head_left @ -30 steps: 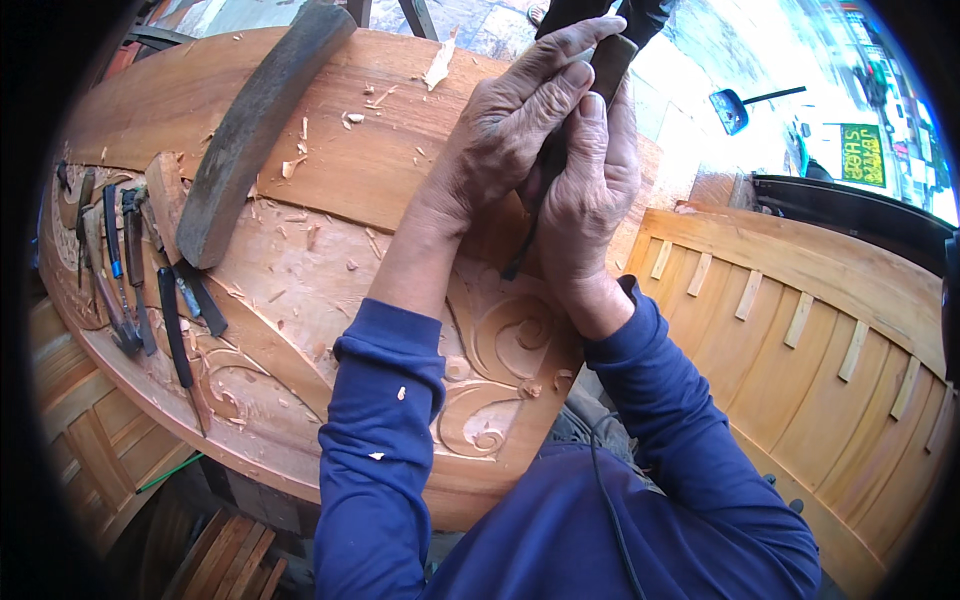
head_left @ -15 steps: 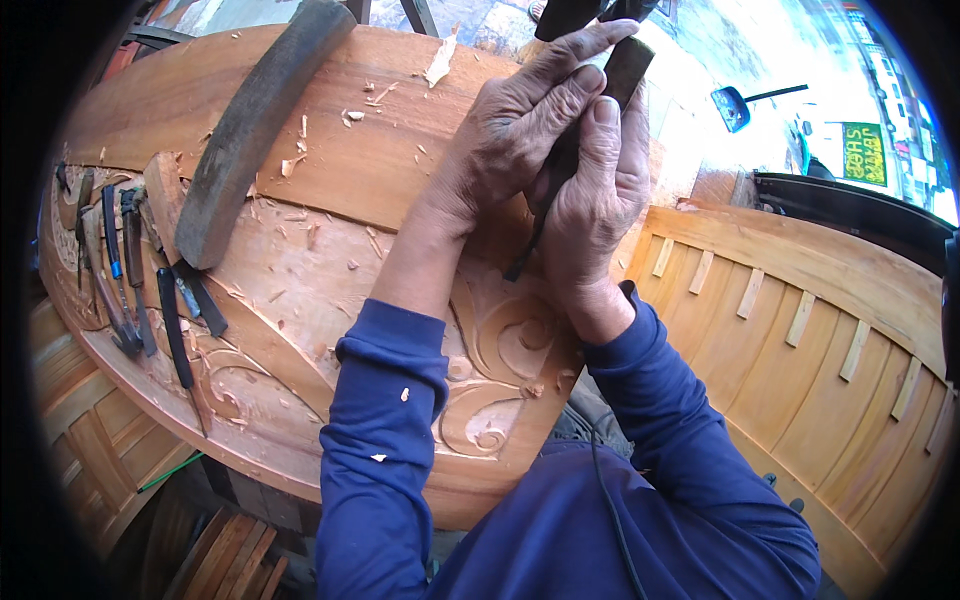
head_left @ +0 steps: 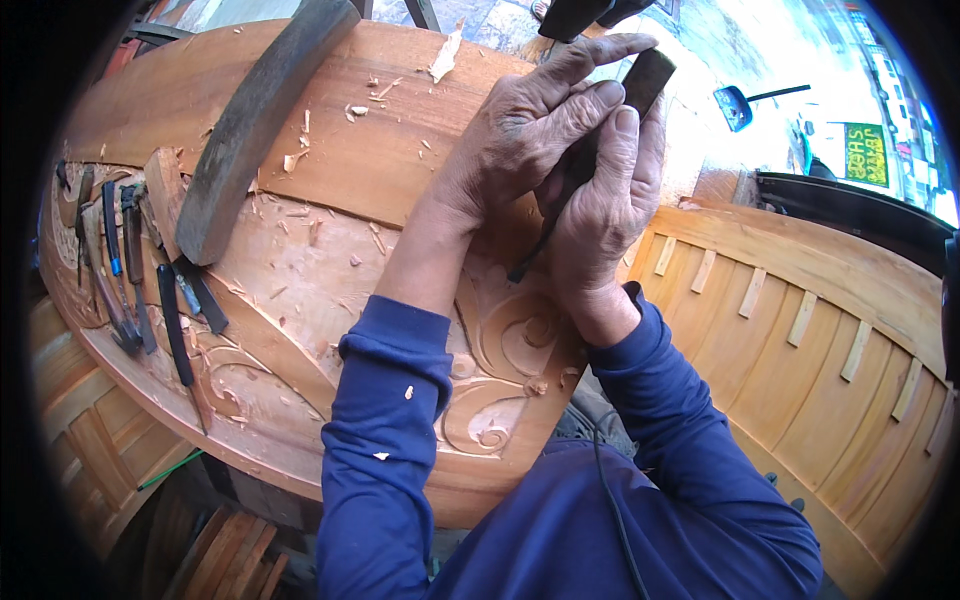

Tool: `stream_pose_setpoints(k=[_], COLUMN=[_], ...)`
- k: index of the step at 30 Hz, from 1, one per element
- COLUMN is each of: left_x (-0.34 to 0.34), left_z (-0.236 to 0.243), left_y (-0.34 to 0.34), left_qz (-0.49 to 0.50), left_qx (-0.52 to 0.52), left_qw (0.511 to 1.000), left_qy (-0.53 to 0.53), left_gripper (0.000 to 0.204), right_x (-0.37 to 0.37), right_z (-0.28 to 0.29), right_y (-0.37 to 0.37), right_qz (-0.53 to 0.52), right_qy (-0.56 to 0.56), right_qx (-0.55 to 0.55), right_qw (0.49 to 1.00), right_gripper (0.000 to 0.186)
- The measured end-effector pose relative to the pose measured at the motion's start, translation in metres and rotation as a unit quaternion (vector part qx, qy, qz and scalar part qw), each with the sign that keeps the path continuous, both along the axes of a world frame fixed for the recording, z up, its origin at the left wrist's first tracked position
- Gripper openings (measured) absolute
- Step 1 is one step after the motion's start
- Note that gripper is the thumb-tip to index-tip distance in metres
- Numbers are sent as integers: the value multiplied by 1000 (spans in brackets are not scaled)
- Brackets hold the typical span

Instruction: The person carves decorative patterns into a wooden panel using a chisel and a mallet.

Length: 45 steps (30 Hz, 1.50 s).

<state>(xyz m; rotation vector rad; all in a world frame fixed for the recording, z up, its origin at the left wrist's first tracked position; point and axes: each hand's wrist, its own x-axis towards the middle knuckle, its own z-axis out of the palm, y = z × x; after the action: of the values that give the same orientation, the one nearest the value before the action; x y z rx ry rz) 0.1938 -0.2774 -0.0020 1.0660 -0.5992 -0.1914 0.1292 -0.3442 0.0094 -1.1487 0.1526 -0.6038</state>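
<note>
Both my hands meet above the far right part of a carved wooden panel point(head_left: 300, 265). Between them is a dark, flat-ended block point(head_left: 650, 78), its end sticking out past my fingertips. My left hand point(head_left: 530, 130) presses on it from the left with its index finger stretched along the top. From below and the right, my right hand point(head_left: 605, 200) cups it, thumb up. A narrow dark tool end point(head_left: 520, 268) pokes out beneath my palms toward the carving; whether it belongs to the block or is a separate tool is hidden.
Several carving chisels point(head_left: 135, 240) lie at the left on the panel, beside a long dark wooden bar point(head_left: 262, 125). Wood shavings point(head_left: 447, 52) are scattered over it. At right stands another slatted wooden panel point(head_left: 770, 320). A mirror point(head_left: 733, 108) shows at the upper right.
My hands and the dark block have shifted slightly to the right, the block's end also a little nearer. The grip looks the same, and the panel's tools lie where they were.
</note>
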Motion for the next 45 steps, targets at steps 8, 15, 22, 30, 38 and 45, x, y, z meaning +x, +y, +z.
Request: stream_pose_setpoints(k=[8, 15, 22, 30, 38, 45], left_x=[6, 16, 21, 24, 18, 15], left_z=[1, 8, 12, 9, 11, 9], left_y=[15, 34, 39, 43, 36, 28], left_qz=[16, 159, 235, 232, 236, 259], left_qx=[5, -102, 28, 21, 87, 94], left_qw=[1000, 974, 967, 966, 960, 956], left_qy=[26, 127, 90, 112, 120, 101], left_gripper=[37, 72, 71, 68, 65, 67], right_x=[-9, 13, 24, 16, 21, 26], right_z=[4, 19, 9, 5, 2, -1], right_y=[3, -9, -72, -66, -66, -66], right_qz=[78, 170, 152, 188, 213, 234], right_qy=[28, 77, 137, 154, 157, 153], right_qx=[-22, 171, 75, 55, -15, -26], right_qw=[996, 967, 976, 968, 964, 960], right_gripper=[43, 27, 23, 48, 60, 59])
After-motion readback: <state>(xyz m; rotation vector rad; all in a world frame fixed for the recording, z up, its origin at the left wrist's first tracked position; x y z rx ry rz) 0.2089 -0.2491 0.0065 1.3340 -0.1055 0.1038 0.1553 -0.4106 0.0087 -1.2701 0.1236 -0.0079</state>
